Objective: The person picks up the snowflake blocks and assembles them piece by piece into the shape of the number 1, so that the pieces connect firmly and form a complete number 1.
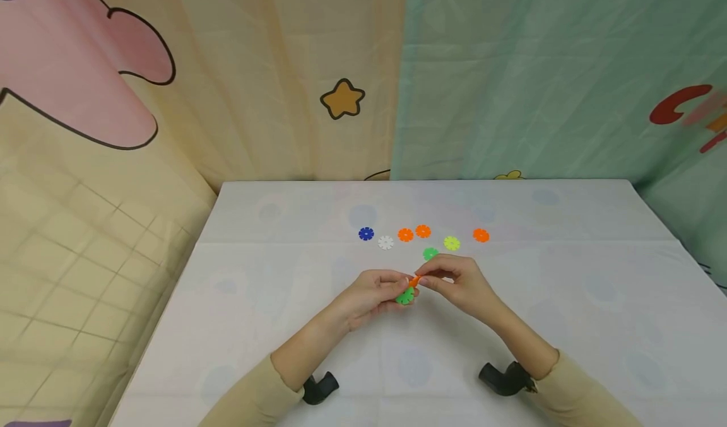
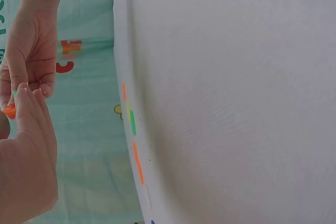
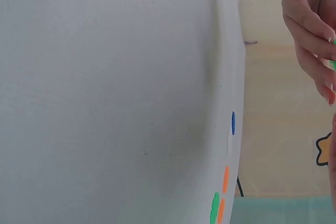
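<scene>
My left hand (image 1: 375, 296) holds a green notched disc (image 1: 406, 297), its thumb on top and its fingers beneath. An orange disc (image 1: 414, 282), turned nearly edge-on, stands against the green one. Coming from the other side, my right hand (image 1: 459, 282) pinches the orange disc between thumb and index finger. In the left wrist view, part of the orange disc (image 2: 9, 111) shows between both hands. Only a sliver of the green disc (image 3: 333, 64) appears in the right wrist view. Fingers hide where the two discs meet.
Beyond my hands, loose notched discs lie on the white-covered table (image 1: 261, 326): blue (image 1: 366, 233), white (image 1: 385, 243), yellow (image 1: 452, 243), green (image 1: 430, 253) and several orange (image 1: 481, 235). Black curved wrist pieces (image 1: 320, 388) sit by both sleeves. Printed curtains hang behind.
</scene>
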A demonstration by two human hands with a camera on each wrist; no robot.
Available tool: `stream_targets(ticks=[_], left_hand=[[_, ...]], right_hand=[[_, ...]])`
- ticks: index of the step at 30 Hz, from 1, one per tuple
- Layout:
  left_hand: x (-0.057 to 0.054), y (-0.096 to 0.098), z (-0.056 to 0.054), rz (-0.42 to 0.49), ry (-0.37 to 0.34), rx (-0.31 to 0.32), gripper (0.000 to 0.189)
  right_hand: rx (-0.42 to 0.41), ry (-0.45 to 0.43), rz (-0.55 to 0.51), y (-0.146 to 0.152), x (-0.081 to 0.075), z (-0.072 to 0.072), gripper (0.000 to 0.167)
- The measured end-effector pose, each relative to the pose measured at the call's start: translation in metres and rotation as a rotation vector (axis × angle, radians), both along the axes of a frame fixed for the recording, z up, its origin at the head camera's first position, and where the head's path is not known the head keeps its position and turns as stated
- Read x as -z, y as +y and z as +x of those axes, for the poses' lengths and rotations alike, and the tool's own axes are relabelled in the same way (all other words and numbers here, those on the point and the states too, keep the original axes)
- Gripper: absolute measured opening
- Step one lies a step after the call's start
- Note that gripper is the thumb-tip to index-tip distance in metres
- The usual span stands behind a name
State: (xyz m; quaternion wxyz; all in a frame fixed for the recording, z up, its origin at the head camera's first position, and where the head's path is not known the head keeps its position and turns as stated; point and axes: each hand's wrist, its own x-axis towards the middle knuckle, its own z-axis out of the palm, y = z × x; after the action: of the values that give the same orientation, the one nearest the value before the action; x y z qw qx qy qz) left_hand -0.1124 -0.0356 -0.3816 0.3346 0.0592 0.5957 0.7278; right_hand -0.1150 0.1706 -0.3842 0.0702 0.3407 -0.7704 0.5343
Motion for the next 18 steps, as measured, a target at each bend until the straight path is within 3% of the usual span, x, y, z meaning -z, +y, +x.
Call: stream_targets(ticks=[11, 18], left_hand=[[-0.0003, 0.001, 0.0022, 0.024, 0.035, 0.108, 0.038], [-0.0019, 0.0002, 0.0035, 0.05, 0.031, 0.125, 0.043]], right_hand=[[-0.063, 0.054, -0.001, -0.0013, 0.0014, -0.0012, 0.022], [-0.087, 0.019, 0.016, -0.0005, 0.0016, -0.0018, 0.02]])
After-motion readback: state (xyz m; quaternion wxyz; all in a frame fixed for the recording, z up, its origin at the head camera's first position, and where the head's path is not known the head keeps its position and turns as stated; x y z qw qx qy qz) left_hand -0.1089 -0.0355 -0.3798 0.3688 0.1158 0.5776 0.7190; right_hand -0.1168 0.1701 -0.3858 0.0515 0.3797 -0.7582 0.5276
